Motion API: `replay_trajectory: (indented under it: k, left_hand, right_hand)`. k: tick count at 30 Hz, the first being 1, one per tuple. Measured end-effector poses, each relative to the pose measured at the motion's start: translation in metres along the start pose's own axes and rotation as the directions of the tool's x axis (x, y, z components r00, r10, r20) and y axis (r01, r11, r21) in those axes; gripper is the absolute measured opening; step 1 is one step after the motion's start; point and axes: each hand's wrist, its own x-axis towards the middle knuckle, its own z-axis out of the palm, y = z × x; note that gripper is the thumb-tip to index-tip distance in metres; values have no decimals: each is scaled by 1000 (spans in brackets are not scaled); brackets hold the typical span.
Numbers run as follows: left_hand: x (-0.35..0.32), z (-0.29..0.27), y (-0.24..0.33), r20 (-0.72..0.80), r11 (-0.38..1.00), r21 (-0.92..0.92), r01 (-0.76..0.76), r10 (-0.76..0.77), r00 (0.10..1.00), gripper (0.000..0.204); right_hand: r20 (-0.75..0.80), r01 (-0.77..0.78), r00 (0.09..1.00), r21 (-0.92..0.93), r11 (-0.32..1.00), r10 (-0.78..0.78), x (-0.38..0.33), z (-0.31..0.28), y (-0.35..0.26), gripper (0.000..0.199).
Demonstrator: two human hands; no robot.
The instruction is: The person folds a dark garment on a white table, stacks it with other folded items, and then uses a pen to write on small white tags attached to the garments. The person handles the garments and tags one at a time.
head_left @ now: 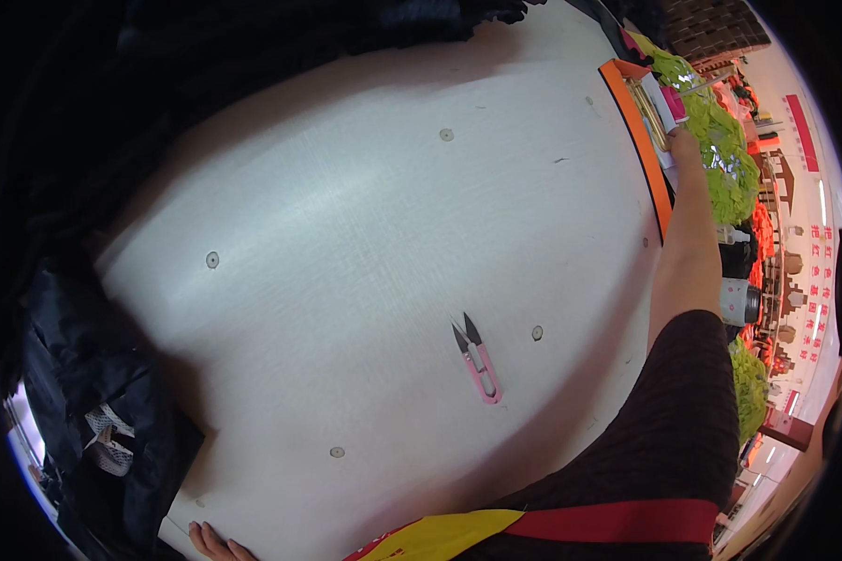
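My right arm stretches out to an orange-edged box (641, 122) at the far right of the table. My right hand (683, 140) is at that box, beside slim gold-coloured items (653, 117) and a white and pink thing (671, 101). Its fingers are mostly hidden, so their grip does not show. At the lower left edge, the fingers of my left hand (217, 544) lie on the tabletop, holding nothing visible. Pink-handled thread snips (485, 374) rest on the table between both hands, dark blades apart and pointing away from me.
Dark fabric (103, 374) is heaped along the left, with a white mesh-like strip (110, 439) on it. More black cloth (253, 42) covers the far side. The white table (346, 280) has several round fittings. Bright green material (720, 140) and a light-coloured bottle (737, 301) stand beyond my right arm.
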Motion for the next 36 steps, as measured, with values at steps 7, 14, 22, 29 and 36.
replay_trajectory:
  k: [7, 14, 22, 29, 36]
  left_hand:
    - [-3, 3, -5, -21, 1000, 11, -2, 2, 1000, 46]
    - [2, 4, -4, -39, 1000, -8, -16, 16, 999, 44]
    - [6, -4, 3, -59, 999, -22, -32, 30, 998, 42]
    - [6, -5, 4, -63, 999, -27, -25, 23, 998, 43]
    - [6, -4, -1, -44, 998, -58, -31, 29, 999, 44]
  right_hand:
    - [-81, -75, 995, -230, 970, 57, -40, -43, -54, 30]
    - [-245, -341, 915, -46, 939, 320, -68, -60, -12, 42]
    - [61, -383, 901, 578, 721, 430, -101, -43, -48, 45]
    - [107, -347, 937, 145, 927, 334, -90, -62, -36, 29]
    - [157, -463, 882, 461, 757, 444, -120, -41, 24, 27]
